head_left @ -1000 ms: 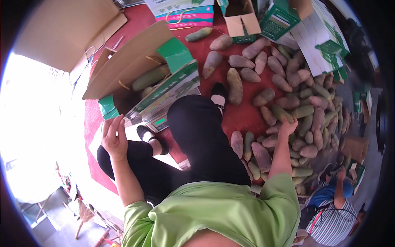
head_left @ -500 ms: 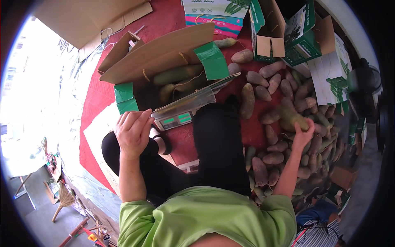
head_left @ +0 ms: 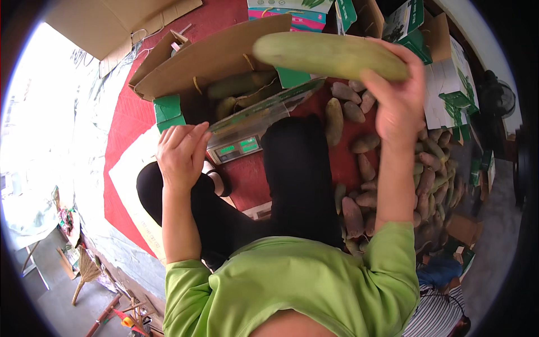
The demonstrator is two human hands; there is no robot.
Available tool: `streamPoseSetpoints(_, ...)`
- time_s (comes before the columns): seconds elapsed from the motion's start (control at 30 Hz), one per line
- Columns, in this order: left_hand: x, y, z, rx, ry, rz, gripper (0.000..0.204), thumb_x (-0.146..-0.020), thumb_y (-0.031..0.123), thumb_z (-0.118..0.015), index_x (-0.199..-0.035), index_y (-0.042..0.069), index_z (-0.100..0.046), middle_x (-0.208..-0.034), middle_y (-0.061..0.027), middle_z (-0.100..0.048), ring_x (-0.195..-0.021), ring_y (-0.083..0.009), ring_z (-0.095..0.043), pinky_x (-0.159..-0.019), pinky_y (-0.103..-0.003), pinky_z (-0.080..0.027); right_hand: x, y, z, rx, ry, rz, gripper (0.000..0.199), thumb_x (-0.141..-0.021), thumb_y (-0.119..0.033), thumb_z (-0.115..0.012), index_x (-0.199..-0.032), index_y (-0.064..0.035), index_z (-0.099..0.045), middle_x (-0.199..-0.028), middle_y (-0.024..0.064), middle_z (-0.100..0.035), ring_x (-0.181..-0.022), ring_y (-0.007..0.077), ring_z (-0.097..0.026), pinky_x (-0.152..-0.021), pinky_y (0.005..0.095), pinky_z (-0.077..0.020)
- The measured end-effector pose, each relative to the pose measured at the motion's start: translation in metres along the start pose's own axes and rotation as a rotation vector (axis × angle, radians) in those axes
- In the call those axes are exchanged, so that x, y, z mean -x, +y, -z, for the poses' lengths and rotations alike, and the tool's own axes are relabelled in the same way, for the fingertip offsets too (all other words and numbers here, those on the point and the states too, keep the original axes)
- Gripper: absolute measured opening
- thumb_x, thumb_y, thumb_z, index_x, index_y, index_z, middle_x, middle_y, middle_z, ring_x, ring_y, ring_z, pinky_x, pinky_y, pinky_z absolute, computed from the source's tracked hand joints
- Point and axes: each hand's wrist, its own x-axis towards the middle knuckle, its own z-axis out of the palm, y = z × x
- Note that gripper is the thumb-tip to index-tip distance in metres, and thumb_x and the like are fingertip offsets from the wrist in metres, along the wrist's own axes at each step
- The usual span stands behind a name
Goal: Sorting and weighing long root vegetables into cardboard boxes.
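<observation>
The heap of gourds (head_left: 432,180) on the right side of the red mat (head_left: 132,121) has given up 1 piece: half a second ago the long pale-green gourd (head_left: 331,56) was held low over the pile, and now it is raised and swung leftward. It lies nearly level in the air, clear of the heap, its free end crossing the tall back flap (head_left: 208,53) in view — how high it hangs above the carton (head_left: 269,109) I cannot tell. So the carrying is well along, the gourd beside the carton's mouth.

The right hand (head_left: 401,104) is wrapped round the gourd's right end, thumb on the near side. The left hand (head_left: 182,151), little changed, has its fingers drawn close together at the carton's near left corner; whether they pinch the wall I cannot tell.

As for room, the mat shows open red between the right leg (head_left: 295,151) and the heap, broken by a few loose gourds. The carton's tight edges are its right green flap (head_left: 293,77), just under the raised gourd in view, and its front wall — at least 2 gourds already lie inside. The scale (head_left: 238,149) shows its lit display below that wall, near the leg.
</observation>
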Motion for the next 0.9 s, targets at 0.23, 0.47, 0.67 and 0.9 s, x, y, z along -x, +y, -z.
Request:
streamPoseSetpoints(0.23,0.001,-0.003,-0.002,0.032,0.034,0.031,0.011,-0.075,0.008,-0.070,-0.086,0.005,-0.069,-0.074,-0.0062,-0.061,-0.068,-0.0225,-0.059,-0.064,-0.034,-0.046,0.006,0.053,-0.050,0.096,-0.234,-0.216,0.040,-0.082,-0.002,-0.067,-0.120,0.0003,-0.054,-0.112,0.0085,-0.058,-0.103,0.0127,-0.055,-0.088,0.0256,-0.0462)
streamPoseSetpoints(0.47,0.000,-0.002,-0.003,-0.025,0.029,0.023,0.010,-0.076,0.010,-0.070,-0.085,0.007,-0.069,-0.073,-0.0048,-0.061,-0.069,-0.0215,-0.060,-0.066,-0.034,-0.046,0.039,0.092,0.052,0.367,0.088,-0.223,0.023,-0.083,-0.005,-0.065,-0.105,-0.0004,-0.062,-0.102,0.0070,-0.064,-0.094,0.0124,-0.060,-0.081,0.0252,-0.0483)
streamPoseSetpoints(0.67,0.000,-0.001,-0.005,-0.059,0.046,0.034,0.011,-0.077,0.013,-0.070,-0.086,0.008,-0.070,-0.075,-0.0038,-0.062,-0.072,-0.0208,-0.061,-0.069,-0.034,-0.047,0.129,0.150,0.136,0.509,0.194,-0.549,0.021,-0.083,-0.004,-0.064,-0.104,-0.0010,-0.062,-0.099,0.0055,-0.065,-0.090,0.0118,-0.060,-0.082,0.0261,-0.0476)
streamPoseSetpoints(0.9,-0.001,-0.001,-0.007,-0.103,0.063,0.009,0.011,-0.077,0.014,-0.070,-0.087,0.009,-0.071,-0.076,-0.0033,-0.063,-0.073,-0.0202,-0.062,-0.069,-0.033,-0.048,0.249,0.196,0.184,0.660,0.103,-0.754,0.022,-0.082,-0.004,-0.063,-0.104,-0.0012,-0.062,-0.091,0.0043,-0.065,-0.079,0.0112,-0.059,-0.067,0.0261,-0.0468)
